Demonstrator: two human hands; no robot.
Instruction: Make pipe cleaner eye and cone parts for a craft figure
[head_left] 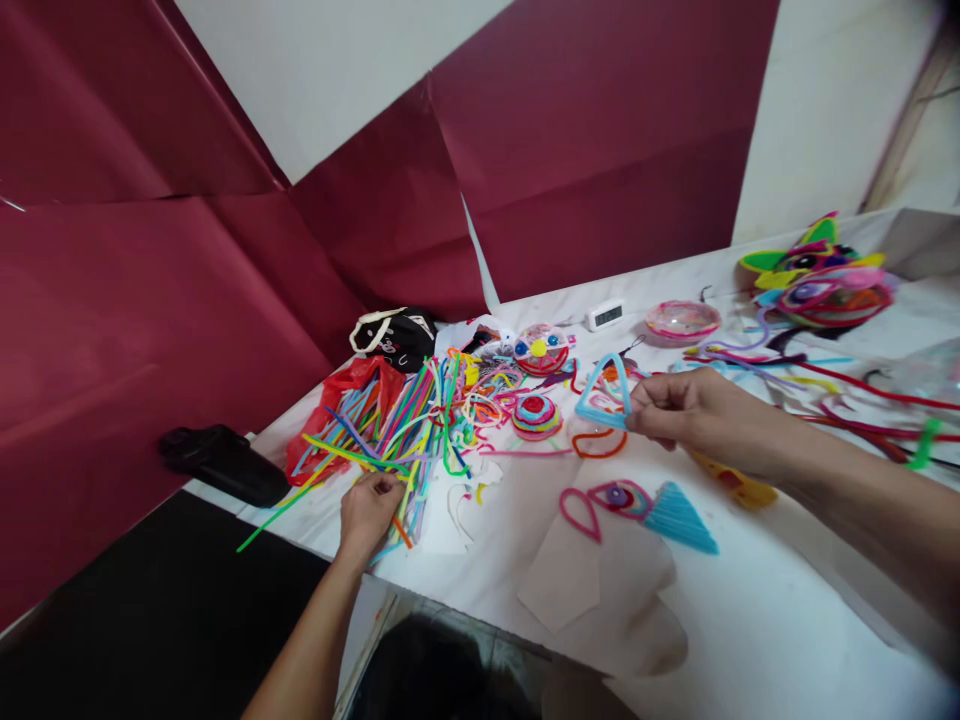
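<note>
My right hand point(686, 412) pinches a light blue pipe cleaner bent into a triangle point(587, 398), holding it up above the table by one lower corner. At the front left edge, my left hand point(370, 513) has its fingers curled closed on pipe cleaners at the near end of a loose multicoloured pile point(420, 415); exactly which strands it grips is hidden. Between the hands and nearer to me lie a pink pipe-cleaner loop point(580, 514), an eye-shaped piece with a purple centre point(621, 498) and a filled blue triangle point(679, 520).
A red plastic bag point(341, 395) and a black case point(223, 465) lie at the left. Behind stand a black pouch point(397, 340), a coiled round piece point(535, 415), a small digital display point(604, 316) and a pink-rimmed bowl point(682, 322). A colourful figure point(832, 285) sits back right.
</note>
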